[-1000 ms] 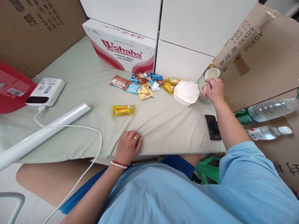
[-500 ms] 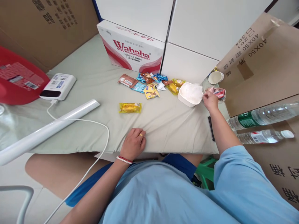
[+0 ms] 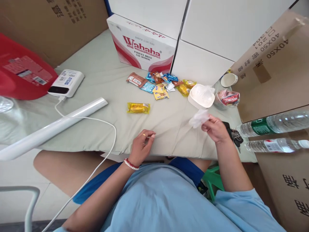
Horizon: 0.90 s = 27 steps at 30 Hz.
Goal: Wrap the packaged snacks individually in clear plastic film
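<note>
My right hand point(image 3: 215, 128) pinches a crumpled piece of thin, translucent white plastic film point(image 3: 199, 118) above the cloth-covered table. Just behind it stands a white plastic tub point(image 3: 196, 103) with more of the same thin film bunched in it. Near the table's front edge, my left hand point(image 3: 142, 144) is loosely bent, its thumb apart from the palm and nothing in it. Beyond that hand lies a single yellow-wrapped snack point(image 3: 138, 108). Farther back are several small snack packets, including a brown packet point(image 3: 136, 80) and a yellow packet point(image 3: 161, 94).
A clear container point(image 3: 227, 98) with red packets and a paper cup point(image 3: 229, 80) stand at right. Black keys point(image 3: 236, 137) lie near two water bottles point(image 3: 275, 125). A Wahaba carton point(image 3: 145, 46), white power unit point(image 3: 66, 83), cable point(image 3: 115, 132) and long white tube point(image 3: 55, 127) also lie around.
My right hand has moved from the tub's right rim toward me, bringing the film out. My left hand has turned, its thumb now showing. The view has shifted slightly.
</note>
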### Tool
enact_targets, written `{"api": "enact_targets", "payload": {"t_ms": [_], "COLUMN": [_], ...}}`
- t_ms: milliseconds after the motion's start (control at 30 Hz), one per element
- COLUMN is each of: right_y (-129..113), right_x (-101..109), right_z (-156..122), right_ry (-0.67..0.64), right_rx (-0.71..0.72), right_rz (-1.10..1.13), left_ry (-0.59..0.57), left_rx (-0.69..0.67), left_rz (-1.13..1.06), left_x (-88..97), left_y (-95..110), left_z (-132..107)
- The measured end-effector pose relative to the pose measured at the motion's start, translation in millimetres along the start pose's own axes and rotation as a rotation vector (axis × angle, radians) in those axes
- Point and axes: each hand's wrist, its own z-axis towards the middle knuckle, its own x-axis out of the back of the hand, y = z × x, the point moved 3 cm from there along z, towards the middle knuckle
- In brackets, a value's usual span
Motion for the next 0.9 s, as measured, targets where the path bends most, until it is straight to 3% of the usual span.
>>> {"api": "enact_targets", "payload": {"t_ms": [67, 167, 267, 400, 533, 633, 767, 833, 900], "right_y": [16, 35, 44, 49, 58, 61, 50, 45, 44], "right_x": [-35, -79, -99, -98, -89, -83, -80, -87, -99], "right_z": [-19, -36, -44, -49, -53, -54, -53, -51, -49], "right_ry": [-0.122, -0.254, -0.216, -0.117, -0.090, -0.019, 0.177, 0.117, -0.024], "right_rx": [-0.010, 0.047, 0.144, 0.243, 0.114, 0.032, 0.168, 0.236, 0.278], "right_rz": [-0.102, -0.250, -0.352, -0.372, -0.252, -0.165, -0.188, -0.296, -0.411], "left_ry": [-0.049, -0.141, -0.185, -0.053, 0.034, 0.014, -0.038, -0.055, -0.077], "left_rx": [0.092, 0.097, 0.116, 0.325, 0.394, 0.384, 0.273, 0.192, 0.125], "left_rz": [-0.134, -0.199, -0.168, -0.357, -0.525, -0.573, -0.586, -0.582, -0.571], "left_x": [-11.0, -26.9, -32.8, -22.6, -13.2, -13.3, -16.0, -16.0, -14.9], "left_y": [8, 18, 17, 0, -7, -3, 11, 18, 22], "left_z": [2, 6, 9, 8, 4, 0, -3, -3, -2]}}
